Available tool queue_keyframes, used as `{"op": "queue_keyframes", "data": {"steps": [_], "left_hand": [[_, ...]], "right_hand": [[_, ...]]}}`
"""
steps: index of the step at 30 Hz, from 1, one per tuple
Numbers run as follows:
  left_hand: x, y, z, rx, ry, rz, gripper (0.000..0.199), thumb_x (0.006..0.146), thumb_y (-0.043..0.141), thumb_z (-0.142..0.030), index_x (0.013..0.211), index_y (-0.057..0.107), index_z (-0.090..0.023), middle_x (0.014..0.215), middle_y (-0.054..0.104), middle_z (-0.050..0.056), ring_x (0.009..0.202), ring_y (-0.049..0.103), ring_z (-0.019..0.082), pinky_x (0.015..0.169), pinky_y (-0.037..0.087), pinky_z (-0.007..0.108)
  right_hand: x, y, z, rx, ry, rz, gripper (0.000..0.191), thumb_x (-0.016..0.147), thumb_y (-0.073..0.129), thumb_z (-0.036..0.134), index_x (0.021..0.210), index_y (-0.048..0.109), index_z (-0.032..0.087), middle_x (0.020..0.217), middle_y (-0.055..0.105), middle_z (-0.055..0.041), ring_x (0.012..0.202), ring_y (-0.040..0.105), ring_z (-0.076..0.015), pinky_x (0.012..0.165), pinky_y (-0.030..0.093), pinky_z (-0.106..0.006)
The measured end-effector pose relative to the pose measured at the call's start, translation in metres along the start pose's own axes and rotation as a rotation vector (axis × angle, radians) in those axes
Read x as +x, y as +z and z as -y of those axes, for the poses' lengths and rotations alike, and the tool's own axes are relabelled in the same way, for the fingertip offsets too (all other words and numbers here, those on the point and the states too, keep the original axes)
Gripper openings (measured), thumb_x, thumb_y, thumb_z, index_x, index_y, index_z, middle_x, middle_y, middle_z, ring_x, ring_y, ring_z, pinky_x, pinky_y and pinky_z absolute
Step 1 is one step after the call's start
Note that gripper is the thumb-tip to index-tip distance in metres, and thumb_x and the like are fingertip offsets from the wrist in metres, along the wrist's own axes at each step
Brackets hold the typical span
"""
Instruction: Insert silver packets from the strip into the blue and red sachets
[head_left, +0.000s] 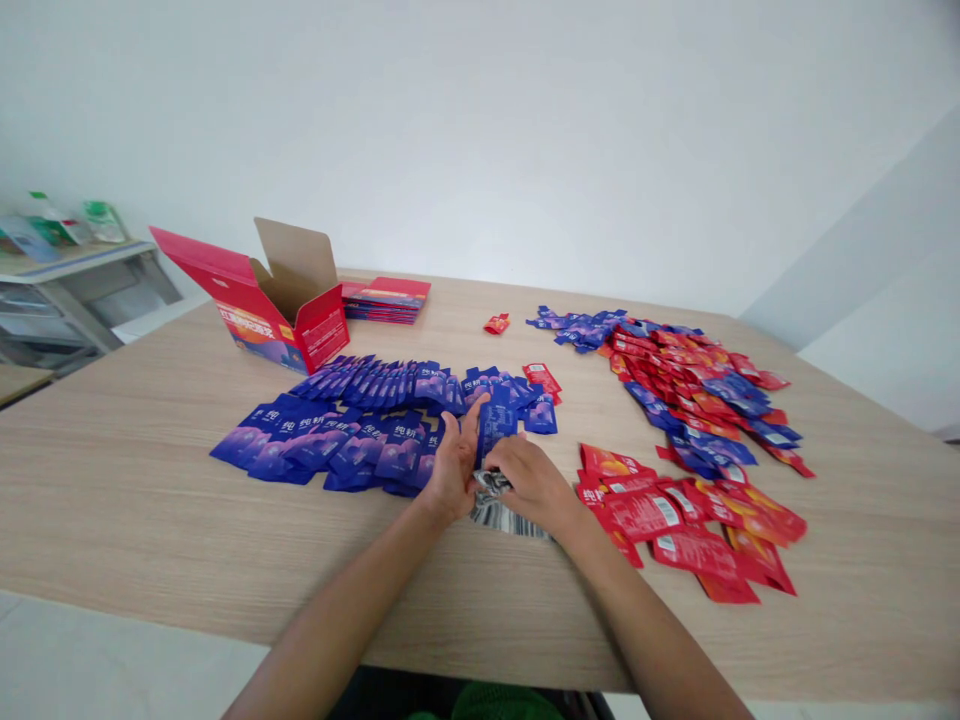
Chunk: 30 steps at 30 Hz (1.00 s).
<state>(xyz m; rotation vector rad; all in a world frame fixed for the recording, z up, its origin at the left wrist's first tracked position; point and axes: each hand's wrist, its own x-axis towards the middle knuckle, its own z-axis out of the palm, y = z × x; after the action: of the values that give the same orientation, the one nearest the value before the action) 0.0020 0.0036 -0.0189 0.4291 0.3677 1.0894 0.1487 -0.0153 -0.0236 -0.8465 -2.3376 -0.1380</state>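
On the wooden tabletop (187, 530), the left hand (452, 470) points its fingers up and away; I can't tell if its grip pinches anything. The right hand (529, 485) curls, its grip pinching a crumpled, stripy gray cloth (504, 516). Just on its far side is a blue packet (496, 425) with pale writing.

Bare pale wood-grain tabletop (187, 530) leaves room along the near left. Beyond, overlapping rows of flat blue-purple sachets (330, 437) bar a low pass, with an upright open red cardboard box (324, 330) at far left. Glossy red sachets (637, 513) block the near right.
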Motion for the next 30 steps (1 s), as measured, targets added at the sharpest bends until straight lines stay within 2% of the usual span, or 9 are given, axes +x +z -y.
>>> {"op": "queue_keyframes", "data": {"steps": [3,6,15,24,30], "left_hand": [[0.0,-0.002,0.0,-0.034,-0.115,0.06,0.083,0.09,0.023,-0.079,0.153,0.041,-0.029,0.153,0.05,0.006,0.137,0.049,0.032,0.115,0.038,0.048],[0.0,-0.004,-0.003,-0.061,-0.155,0.092,0.095,0.084,0.019,-0.087,0.154,0.041,-0.026,0.153,0.05,0.009,0.136,0.05,0.033,0.116,0.036,0.049],[0.001,-0.007,-0.003,0.055,-0.188,0.062,0.104,0.082,0.011,-0.088,0.146,0.053,-0.018,0.141,0.062,0.012,0.128,0.057,0.031,0.111,0.042,0.043],[0.002,-0.007,0.0,0.113,-0.155,0.05,0.104,0.076,0.022,-0.093,0.13,0.068,-0.016,0.118,0.074,0.014,0.118,0.063,0.031,0.103,0.048,0.041],[0.004,-0.008,0.005,0.289,-0.021,0.115,0.098,0.08,0.021,-0.09,0.116,0.076,-0.017,0.106,0.077,0.011,0.121,0.061,0.03,0.104,0.047,0.04]], "right_hand": [[0.0,0.002,0.002,-0.162,-0.075,-0.038,0.017,0.096,0.045,0.008,0.088,0.057,0.018,0.082,0.058,-0.005,0.077,0.048,-0.0191,0.07,0.036,-0.03],[0.002,0.007,0.004,-0.246,-0.089,-0.074,0.022,0.096,0.045,0.006,0.084,0.059,0.017,0.077,0.056,-0.0043,0.074,0.044,-0.0191,0.068,0.034,-0.031],[-0.001,0.018,0.002,-0.272,0.057,-0.067,0.019,0.094,0.047,0.006,0.089,0.063,0.017,0.084,0.057,-0.0069,0.079,0.046,-0.0206,0.07,0.035,-0.032],[-0.001,0.016,0.0,-0.263,0.076,-0.099,0.023,0.088,0.045,0.003,0.089,0.062,0.018,0.085,0.059,-0.0074,0.079,0.049,-0.0212,0.07,0.038,-0.032],[-0.001,0.011,-0.002,-0.253,0.07,-0.102,0.024,0.083,0.045,0.001,0.092,0.06,0.017,0.085,0.06,-0.0072,0.078,0.049,-0.0212,0.069,0.036,-0.033]]}}
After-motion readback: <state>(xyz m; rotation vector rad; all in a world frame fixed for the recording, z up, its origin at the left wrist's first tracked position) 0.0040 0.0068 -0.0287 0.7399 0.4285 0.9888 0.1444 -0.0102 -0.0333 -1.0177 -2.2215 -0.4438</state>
